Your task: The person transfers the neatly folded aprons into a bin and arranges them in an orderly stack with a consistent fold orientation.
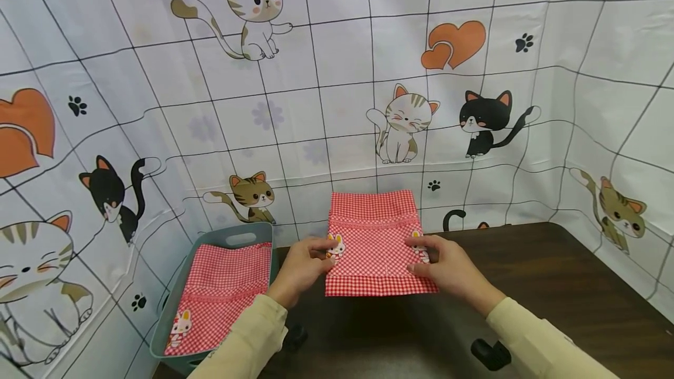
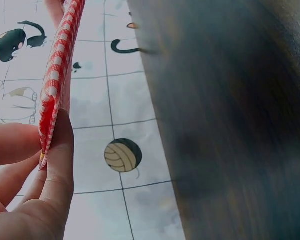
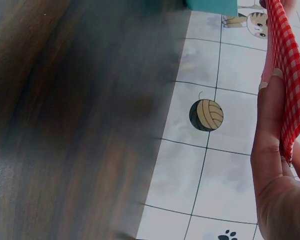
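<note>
A red-and-white checked cloth (image 1: 376, 244) with a white rabbit figure near each side is held up above the dark table. My left hand (image 1: 299, 268) pinches its left edge, thumb on one face and fingers on the other. The right hand (image 1: 451, 265) grips the opposite edge the same way. Edge-on in the left wrist view, the cloth (image 2: 57, 75) shows more than one layer, with a small gap at the side. In the right wrist view, fingers (image 3: 270, 120) lie along the back of the cloth (image 3: 292, 85).
A grey-green basket (image 1: 158, 332) stands at the left, with another checked cloth (image 1: 226, 291) with a rabbit figure lying in it. Behind the dark wooden table (image 1: 526, 285) hangs a white sheet (image 1: 337, 104) printed with cats and hearts. A small black object (image 1: 489, 354) is near the right forearm.
</note>
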The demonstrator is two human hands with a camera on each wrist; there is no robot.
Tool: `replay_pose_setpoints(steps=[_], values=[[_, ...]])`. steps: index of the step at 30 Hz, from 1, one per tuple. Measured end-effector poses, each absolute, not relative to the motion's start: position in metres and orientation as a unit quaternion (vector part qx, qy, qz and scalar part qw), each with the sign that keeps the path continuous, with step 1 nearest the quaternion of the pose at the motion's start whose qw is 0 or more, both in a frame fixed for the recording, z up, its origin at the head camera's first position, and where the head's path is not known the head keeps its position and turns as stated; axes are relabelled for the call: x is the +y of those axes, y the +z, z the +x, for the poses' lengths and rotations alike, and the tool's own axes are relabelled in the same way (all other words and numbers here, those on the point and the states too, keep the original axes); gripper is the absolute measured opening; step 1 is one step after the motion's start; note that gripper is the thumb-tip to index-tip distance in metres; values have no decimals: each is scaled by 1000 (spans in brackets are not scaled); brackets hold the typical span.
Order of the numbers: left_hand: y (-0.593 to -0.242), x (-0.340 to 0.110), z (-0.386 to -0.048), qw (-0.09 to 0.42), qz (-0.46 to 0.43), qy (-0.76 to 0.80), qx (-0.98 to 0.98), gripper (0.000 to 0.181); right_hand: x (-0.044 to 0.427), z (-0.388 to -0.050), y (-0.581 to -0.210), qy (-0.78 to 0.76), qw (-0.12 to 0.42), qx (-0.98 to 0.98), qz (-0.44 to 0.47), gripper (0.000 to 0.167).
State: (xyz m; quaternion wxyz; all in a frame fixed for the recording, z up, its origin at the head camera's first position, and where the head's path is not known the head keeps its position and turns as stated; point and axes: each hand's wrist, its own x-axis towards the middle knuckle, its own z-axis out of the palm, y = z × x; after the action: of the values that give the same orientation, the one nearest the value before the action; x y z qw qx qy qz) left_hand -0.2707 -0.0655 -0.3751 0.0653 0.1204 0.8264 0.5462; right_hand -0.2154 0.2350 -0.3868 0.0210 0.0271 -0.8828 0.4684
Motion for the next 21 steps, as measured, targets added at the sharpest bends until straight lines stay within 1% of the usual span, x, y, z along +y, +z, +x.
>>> replay_pose_setpoints(steps=[7, 13, 21], values=[[-373, -74, -271, 66, 114, 550, 825, 35, 229, -222, -386, 475, 20, -879, 40, 54], [-374, -84, -273, 53, 99, 549, 828, 36, 216, -228, -385, 467, 18, -883, 47, 53], [-372, -100, -273, 40, 57, 542, 838, 37, 196, -237, -384, 488, 12, -871, 50, 53]])
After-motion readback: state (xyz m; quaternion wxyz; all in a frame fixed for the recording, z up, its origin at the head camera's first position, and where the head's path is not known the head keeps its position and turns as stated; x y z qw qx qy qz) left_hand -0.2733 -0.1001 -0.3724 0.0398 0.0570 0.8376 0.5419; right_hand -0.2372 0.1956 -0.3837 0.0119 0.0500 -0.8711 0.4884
